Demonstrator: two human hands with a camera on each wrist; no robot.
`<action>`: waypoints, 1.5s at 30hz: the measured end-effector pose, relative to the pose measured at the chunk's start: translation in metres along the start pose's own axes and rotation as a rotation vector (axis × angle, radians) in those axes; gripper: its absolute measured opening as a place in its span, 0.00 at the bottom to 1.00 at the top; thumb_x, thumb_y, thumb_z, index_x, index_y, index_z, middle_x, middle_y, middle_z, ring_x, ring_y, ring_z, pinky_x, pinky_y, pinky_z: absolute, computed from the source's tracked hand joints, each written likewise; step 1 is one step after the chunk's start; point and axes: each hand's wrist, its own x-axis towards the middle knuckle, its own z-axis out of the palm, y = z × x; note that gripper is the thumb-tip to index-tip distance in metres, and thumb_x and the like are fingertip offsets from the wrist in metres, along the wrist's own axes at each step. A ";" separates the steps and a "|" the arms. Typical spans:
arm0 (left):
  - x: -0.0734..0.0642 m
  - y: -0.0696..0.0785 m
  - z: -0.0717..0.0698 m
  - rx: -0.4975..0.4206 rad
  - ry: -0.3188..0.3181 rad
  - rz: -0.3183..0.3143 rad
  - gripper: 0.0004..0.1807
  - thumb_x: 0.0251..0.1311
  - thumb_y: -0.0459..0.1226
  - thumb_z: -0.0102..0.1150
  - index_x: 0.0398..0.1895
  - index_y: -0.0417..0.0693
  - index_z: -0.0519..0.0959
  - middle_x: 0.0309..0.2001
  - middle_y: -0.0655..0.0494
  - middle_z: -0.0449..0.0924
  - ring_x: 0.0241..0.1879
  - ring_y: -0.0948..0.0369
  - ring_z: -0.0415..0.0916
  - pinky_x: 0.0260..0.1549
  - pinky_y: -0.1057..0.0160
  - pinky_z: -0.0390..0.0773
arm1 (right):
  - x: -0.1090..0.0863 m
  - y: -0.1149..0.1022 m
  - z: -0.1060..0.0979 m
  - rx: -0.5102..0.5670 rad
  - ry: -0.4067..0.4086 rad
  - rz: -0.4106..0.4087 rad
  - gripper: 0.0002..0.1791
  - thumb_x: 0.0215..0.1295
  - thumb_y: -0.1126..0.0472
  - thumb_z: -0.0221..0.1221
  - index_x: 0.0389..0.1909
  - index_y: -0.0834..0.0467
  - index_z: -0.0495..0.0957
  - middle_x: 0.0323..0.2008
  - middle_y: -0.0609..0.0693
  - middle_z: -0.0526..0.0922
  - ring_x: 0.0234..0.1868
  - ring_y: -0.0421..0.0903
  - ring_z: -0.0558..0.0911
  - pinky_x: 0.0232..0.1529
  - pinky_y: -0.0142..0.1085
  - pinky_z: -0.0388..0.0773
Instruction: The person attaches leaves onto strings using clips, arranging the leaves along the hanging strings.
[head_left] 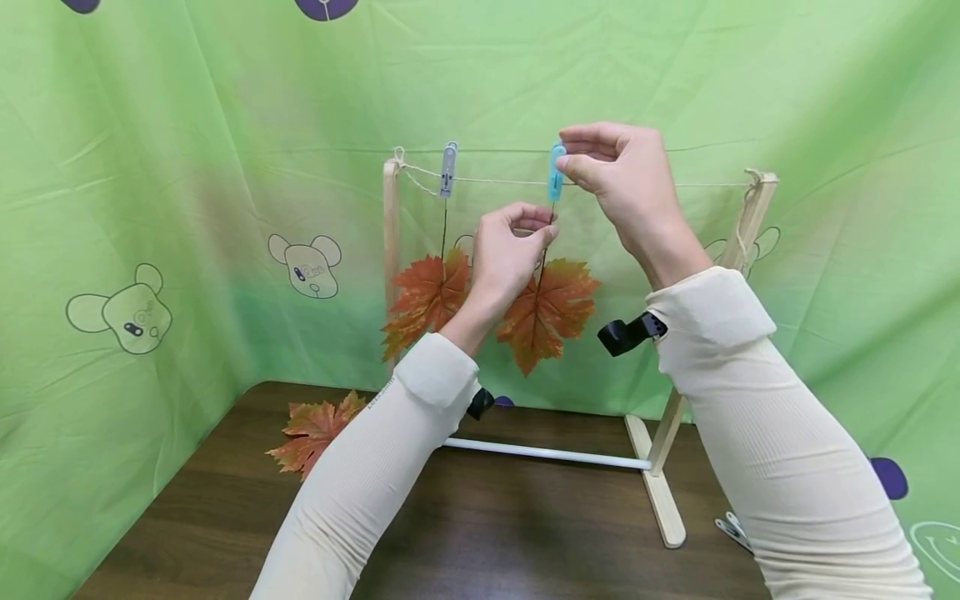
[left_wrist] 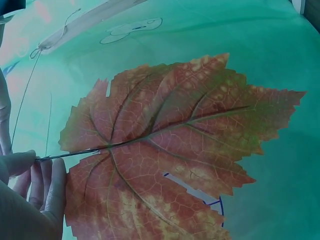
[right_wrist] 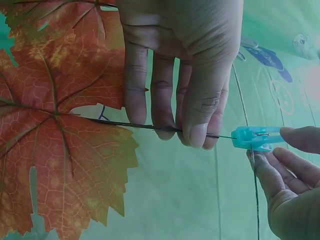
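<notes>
My right hand (head_left: 633, 179) pinches a blue clothespin (head_left: 556, 171) by its upper end, and the pin sits over the string (head_left: 502, 181). Just below, my left hand (head_left: 510, 250) pinches the thin dark stem (right_wrist: 145, 126) of an orange maple leaf (head_left: 547, 312) between thumb and fingers. The stem's upper end meets the jaws of the blue clothespin in the right wrist view. To the left, a grey clothespin (head_left: 448, 171) on the string holds the stem of another maple leaf (head_left: 435, 292). In the left wrist view the pinched leaf (left_wrist: 165, 125) spreads out from the fingers.
The string runs between two wooden posts (head_left: 750, 221), joined low down by a white rod (head_left: 547, 452). A third maple leaf (head_left: 315, 432) lies on the brown table (head_left: 465, 533), partly behind the left sleeve. A pale clothespin (head_left: 733, 530) lies near the right sleeve. Green cloth hangs behind.
</notes>
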 end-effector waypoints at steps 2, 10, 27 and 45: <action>0.000 0.000 0.000 -0.006 0.003 0.004 0.08 0.67 0.32 0.68 0.47 0.40 0.88 0.42 0.51 0.89 0.41 0.62 0.86 0.35 0.71 0.83 | -0.001 0.000 -0.001 -0.023 0.011 -0.020 0.22 0.67 0.68 0.67 0.61 0.66 0.82 0.43 0.42 0.89 0.48 0.38 0.86 0.51 0.28 0.82; -0.002 -0.003 0.002 0.011 0.001 0.015 0.08 0.67 0.32 0.69 0.47 0.40 0.88 0.42 0.51 0.89 0.43 0.58 0.86 0.35 0.70 0.82 | -0.021 0.002 -0.015 0.070 0.083 -0.087 0.15 0.67 0.70 0.66 0.54 0.66 0.85 0.46 0.48 0.89 0.51 0.41 0.87 0.56 0.28 0.81; -0.003 -0.008 0.001 -0.048 0.005 0.016 0.08 0.66 0.29 0.68 0.47 0.37 0.87 0.42 0.46 0.89 0.41 0.57 0.87 0.36 0.68 0.84 | -0.080 0.011 -0.050 0.079 0.098 -0.217 0.12 0.65 0.72 0.67 0.49 0.63 0.88 0.45 0.48 0.91 0.50 0.40 0.88 0.51 0.23 0.80; -0.052 -0.001 -0.038 0.047 -0.056 0.133 0.13 0.67 0.33 0.69 0.54 0.46 0.86 0.55 0.51 0.89 0.53 0.58 0.88 0.51 0.62 0.85 | -0.128 0.049 -0.089 -0.036 0.086 -0.134 0.17 0.68 0.71 0.66 0.57 0.68 0.84 0.47 0.42 0.92 0.55 0.35 0.85 0.50 0.20 0.78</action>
